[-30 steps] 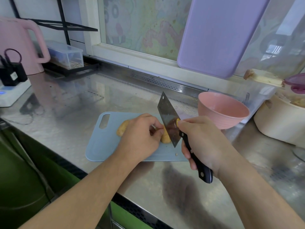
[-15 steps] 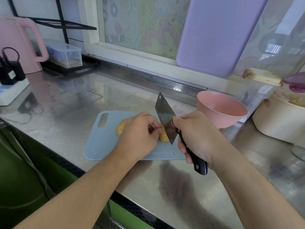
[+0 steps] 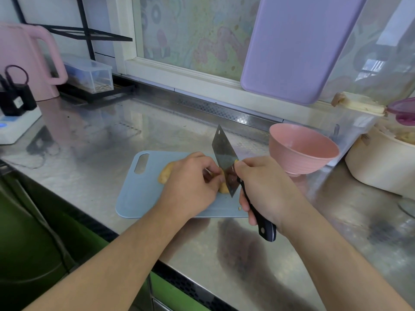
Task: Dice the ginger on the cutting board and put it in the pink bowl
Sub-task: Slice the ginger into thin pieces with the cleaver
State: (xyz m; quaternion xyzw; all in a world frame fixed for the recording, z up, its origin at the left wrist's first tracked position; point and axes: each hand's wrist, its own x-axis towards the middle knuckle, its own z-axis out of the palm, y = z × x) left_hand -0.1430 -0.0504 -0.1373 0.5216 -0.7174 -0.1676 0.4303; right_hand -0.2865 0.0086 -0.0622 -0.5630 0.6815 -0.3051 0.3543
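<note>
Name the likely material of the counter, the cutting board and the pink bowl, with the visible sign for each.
Counter: probably stainless steel, since its brushed grey surface mirrors the window and kettle.
Cutting board: likely plastic, matte pale blue, thin, with a moulded handle slot.
Pink bowl: matte with a ribbed outside; plastic or a fibre composite, and the picture cannot settle which.

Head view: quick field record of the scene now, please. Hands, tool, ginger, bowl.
left hand: curled over the ginger, holding it on the blue cutting board
right hand: grips the cleaver by its black handle
cleaver: blade down in the ginger
pink bowl: right of board, looks empty
surface: steel counter
</note>
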